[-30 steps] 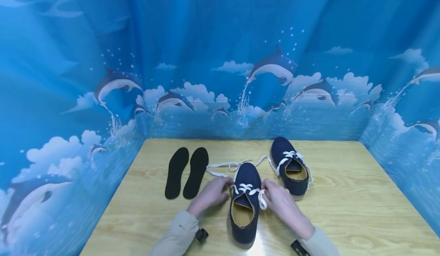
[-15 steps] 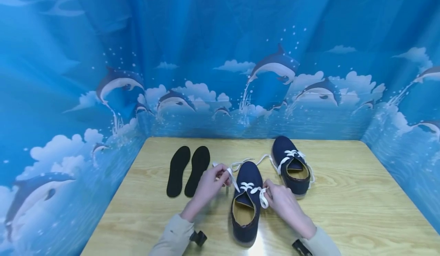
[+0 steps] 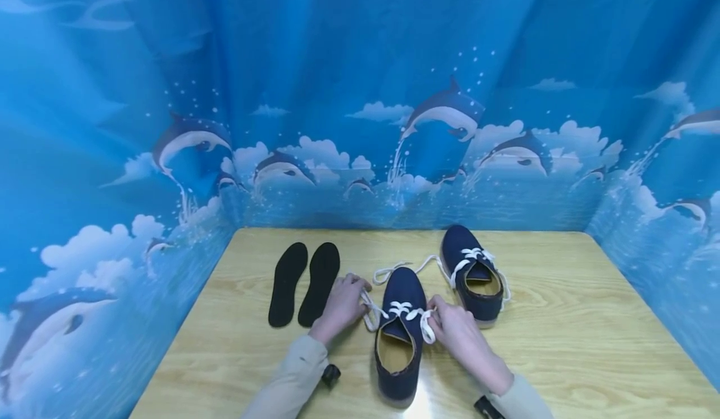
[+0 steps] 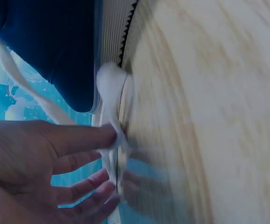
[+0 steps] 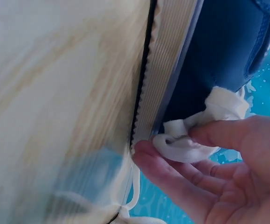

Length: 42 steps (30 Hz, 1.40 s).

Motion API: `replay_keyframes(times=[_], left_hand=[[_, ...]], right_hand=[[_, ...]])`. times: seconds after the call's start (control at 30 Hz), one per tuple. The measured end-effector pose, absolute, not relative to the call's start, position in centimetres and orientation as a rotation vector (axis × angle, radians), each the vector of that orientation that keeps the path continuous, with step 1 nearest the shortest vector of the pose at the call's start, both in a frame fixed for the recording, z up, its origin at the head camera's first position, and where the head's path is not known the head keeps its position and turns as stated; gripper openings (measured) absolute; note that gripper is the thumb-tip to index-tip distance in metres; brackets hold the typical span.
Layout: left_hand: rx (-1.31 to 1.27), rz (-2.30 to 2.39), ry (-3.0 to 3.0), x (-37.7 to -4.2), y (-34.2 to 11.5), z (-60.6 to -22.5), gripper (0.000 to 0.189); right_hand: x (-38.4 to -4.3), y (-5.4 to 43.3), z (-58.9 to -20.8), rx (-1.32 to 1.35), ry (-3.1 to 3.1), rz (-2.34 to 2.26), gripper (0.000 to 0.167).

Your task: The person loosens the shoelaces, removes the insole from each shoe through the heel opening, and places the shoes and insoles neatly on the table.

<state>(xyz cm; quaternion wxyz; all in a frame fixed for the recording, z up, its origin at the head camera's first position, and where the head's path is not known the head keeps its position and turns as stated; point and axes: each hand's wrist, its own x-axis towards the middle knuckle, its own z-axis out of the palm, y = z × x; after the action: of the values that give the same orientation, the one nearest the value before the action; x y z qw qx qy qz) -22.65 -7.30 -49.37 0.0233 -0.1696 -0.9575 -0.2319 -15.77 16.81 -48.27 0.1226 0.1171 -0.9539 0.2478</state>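
Note:
A navy canvas shoe (image 3: 405, 284) with white laces stands in the middle of the table, toe pointing away. On its left, my left hand (image 3: 344, 301) pinches one white shoelace (image 3: 369, 309), which runs back to the eyelets; in the left wrist view, the thumb (image 4: 86, 139) lies across that lace and a loop hangs beside the sole. At the shoe's right side my right hand (image 3: 458, 331) holds the other white lace (image 3: 427, 330). The right wrist view shows this lace (image 5: 186, 150) bunched between thumb and fingers.
A second navy shoe (image 3: 461, 244) stands behind to the right, its white lace trailing left across the table (image 3: 562, 319). Two black insoles (image 3: 288, 284) lie at the left, the nearer one beside my left hand. A blue dolphin curtain (image 3: 315, 62) surrounds the table.
My left hand picked up the left lace, raised it away from the shoe, then came down slightly left. The lace end now lies looped by the shoe. My right hand stays in place.

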Motion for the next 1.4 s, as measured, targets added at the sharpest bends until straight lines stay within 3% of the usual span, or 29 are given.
replay_keyframes(times=[0.13, 0.33, 0.73, 0.9, 1.03, 1.27, 1.4], left_hand=[[-0.493, -0.734, -2.98, -22.4, -7.1, -49.4, 0.018], [-0.478, -0.812, -2.974, -21.6, -7.0, -49.2, 0.009], [-0.422, -1.219, -2.833, -17.5, -5.3, -48.4, 0.011], [-0.334, -1.476, -2.777, -15.5, -5.0, -48.6, 0.011], [-0.278, -1.669, -2.745, -14.1, -4.8, -48.2, 0.034], [-0.288, -1.82, -2.82, -12.3, -4.0, -47.5, 0.074], [-0.285, -1.799, -2.805, -11.7, -3.5, -47.8, 0.084]], right_hand=[[-15.6, 16.4, -48.1, 0.339, -2.742, 0.718, 0.014], [-15.7, 16.0, -48.1, 0.301, -2.699, 0.745, 0.015], [-13.8, 14.5, -48.3, 0.26, -2.739, 0.8, 0.012], [-13.0, 14.6, -48.5, 0.223, -2.808, 0.953, 0.03], [-12.8, 14.8, -48.6, 0.244, -2.79, 0.951, 0.051], [-12.8, 14.8, -48.1, 0.176, -2.865, 1.05, 0.044], [-12.3, 14.7, -48.2, 0.144, -2.906, 1.219, 0.059]])
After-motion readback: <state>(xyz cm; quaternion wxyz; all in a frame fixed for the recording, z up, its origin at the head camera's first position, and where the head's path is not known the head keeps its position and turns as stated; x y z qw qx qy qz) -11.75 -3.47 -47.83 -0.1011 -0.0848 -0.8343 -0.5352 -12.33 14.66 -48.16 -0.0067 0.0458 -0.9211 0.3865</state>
